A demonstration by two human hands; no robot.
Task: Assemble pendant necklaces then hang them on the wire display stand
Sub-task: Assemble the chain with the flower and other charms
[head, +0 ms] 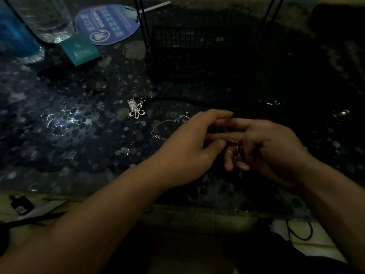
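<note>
Dim light, dark pebble-patterned surface. Left hand and right hand meet near the front edge, fingers interlaced around a small silver chain piece that dangles between them; right grip curled round it, left grip pinching toward it, detail too dark to resolve. Flower pendant lies mid-surface on a black cord running right. A thin silver chain lies just beside the left hand. Black wire stand at the back edge, its top cut off. Back left corner: round blue fan, teal packet, clear bottle.
</note>
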